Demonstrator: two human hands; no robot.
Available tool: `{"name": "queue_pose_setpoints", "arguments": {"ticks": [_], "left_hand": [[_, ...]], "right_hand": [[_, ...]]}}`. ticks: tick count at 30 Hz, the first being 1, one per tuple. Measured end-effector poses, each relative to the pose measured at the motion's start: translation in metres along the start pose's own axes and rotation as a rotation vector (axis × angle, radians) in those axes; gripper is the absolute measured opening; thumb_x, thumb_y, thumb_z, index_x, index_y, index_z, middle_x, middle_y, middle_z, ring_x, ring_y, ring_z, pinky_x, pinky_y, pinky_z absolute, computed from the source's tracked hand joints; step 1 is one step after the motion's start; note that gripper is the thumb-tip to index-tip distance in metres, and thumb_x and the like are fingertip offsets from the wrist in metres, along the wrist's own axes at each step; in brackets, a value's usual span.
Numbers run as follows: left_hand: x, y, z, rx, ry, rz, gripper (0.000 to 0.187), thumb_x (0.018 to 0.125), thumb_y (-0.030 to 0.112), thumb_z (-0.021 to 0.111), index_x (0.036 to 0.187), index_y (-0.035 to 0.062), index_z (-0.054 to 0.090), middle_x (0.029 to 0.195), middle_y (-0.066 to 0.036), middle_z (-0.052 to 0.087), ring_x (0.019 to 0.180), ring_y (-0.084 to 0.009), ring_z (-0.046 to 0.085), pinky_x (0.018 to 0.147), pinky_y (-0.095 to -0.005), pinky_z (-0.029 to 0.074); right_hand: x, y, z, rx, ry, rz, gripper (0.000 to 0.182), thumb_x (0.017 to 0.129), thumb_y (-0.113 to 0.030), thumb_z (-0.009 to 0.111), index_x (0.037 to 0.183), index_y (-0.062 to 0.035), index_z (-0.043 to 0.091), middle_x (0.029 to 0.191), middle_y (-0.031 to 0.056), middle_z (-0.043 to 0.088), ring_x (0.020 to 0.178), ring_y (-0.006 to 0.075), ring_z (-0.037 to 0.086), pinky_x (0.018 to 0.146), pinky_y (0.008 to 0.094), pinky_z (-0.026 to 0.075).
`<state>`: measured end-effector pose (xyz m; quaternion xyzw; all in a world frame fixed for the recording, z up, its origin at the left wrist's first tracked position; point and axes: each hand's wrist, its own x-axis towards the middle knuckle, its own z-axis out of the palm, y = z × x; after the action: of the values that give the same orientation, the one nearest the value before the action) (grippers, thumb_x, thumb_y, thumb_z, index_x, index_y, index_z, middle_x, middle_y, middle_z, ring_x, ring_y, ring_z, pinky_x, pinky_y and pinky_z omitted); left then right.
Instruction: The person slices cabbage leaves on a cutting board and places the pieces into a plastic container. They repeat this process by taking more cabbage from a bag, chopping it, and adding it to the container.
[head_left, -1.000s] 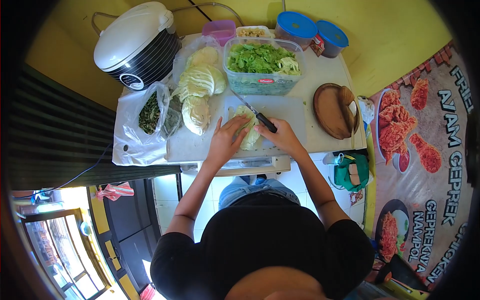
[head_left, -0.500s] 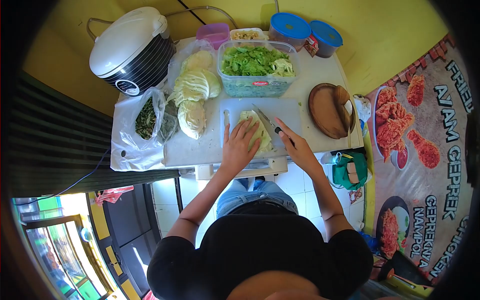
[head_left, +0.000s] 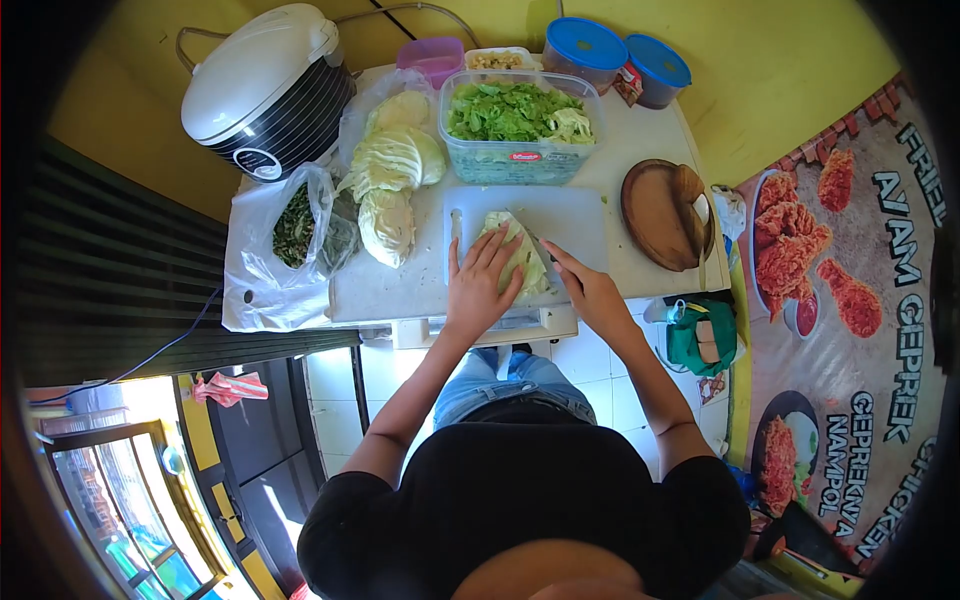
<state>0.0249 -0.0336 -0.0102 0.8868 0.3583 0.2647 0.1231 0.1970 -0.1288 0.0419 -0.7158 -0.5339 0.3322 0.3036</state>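
Observation:
On the white cutting board (head_left: 583,222) lies a pale green piece of cabbage (head_left: 528,262). My left hand (head_left: 478,285) rests over its left side with the fingers spread flat. At the right edge of the cabbage, my right hand (head_left: 592,295) is closed around the dark handle of a knife (head_left: 552,257), its index finger stretched forward. The blade is seen nearly edge-on and hardly shows. Behind the board stands a clear plastic box (head_left: 520,165) filled with cut green leaves (head_left: 510,112). More cabbage (head_left: 388,225) lies left of the board.
A rice cooker (head_left: 262,95) stands at the back left, behind a plastic bag of dark leaves (head_left: 295,230). On the right are a wooden mortar plate with a pestle (head_left: 650,225). Blue-lidded containers (head_left: 585,45) and a purple tub (head_left: 432,60) line the wall.
The knife has turned from lying slanted with its blade showing to nearly edge-on beside the cabbage. My right hand has shifted slightly; my left hand stays on the cabbage. The view has tilted slightly.

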Motion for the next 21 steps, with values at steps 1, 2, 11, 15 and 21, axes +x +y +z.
{"name": "queue_pose_setpoints", "arguments": {"ticks": [1,2,11,15,21], "left_hand": [[0.000,0.000,0.000,0.003,-0.007,0.003,0.046,0.089,0.028,0.058,0.134,0.0179,0.055,0.140,-0.004,0.051,0.129,-0.0210,0.045,0.113,-0.0538,0.017],[0.000,0.000,-0.001,0.006,-0.016,0.006,0.046,0.090,0.029,0.057,0.134,0.0169,0.053,0.140,-0.005,0.050,0.130,-0.0211,0.044,0.113,-0.0542,0.017],[-0.001,0.002,-0.003,-0.043,-0.019,-0.025,0.044,0.089,0.028,0.058,0.132,0.0180,0.057,0.142,-0.003,0.049,0.130,-0.0193,0.046,0.114,-0.0532,0.018],[0.000,0.001,-0.004,-0.051,-0.019,-0.023,0.044,0.089,0.028,0.059,0.131,0.0181,0.057,0.142,-0.003,0.050,0.129,-0.0189,0.046,0.114,-0.0530,0.018],[0.001,0.002,-0.001,-0.016,-0.009,-0.012,0.042,0.088,0.027,0.060,0.129,0.0177,0.058,0.140,-0.003,0.051,0.129,-0.0191,0.047,0.114,-0.0535,0.018]], "right_hand": [[0.000,0.003,0.002,-0.023,0.036,-0.059,0.044,0.100,-0.016,0.048,0.142,-0.0275,0.045,0.101,0.0226,0.067,0.077,0.0347,0.067,0.072,0.0347,0.051],[0.000,0.005,0.003,-0.023,0.034,-0.058,0.044,0.100,-0.016,0.048,0.142,-0.0275,0.045,0.101,0.0226,0.067,0.077,0.0347,0.067,0.072,0.0347,0.051],[0.002,0.003,0.006,-0.189,0.072,-0.145,0.047,0.099,-0.018,0.048,0.144,-0.0288,0.041,0.082,0.0214,0.065,0.068,0.0406,0.063,0.063,0.0452,0.051],[0.005,0.009,0.009,-0.178,0.062,-0.121,0.048,0.098,-0.018,0.049,0.144,-0.0287,0.040,0.079,0.0211,0.065,0.066,0.0413,0.063,0.062,0.0463,0.051],[0.012,0.009,0.010,-0.171,0.062,-0.100,0.048,0.099,-0.016,0.048,0.145,-0.0278,0.040,0.083,0.0227,0.064,0.069,0.0417,0.063,0.065,0.0437,0.051]]}}
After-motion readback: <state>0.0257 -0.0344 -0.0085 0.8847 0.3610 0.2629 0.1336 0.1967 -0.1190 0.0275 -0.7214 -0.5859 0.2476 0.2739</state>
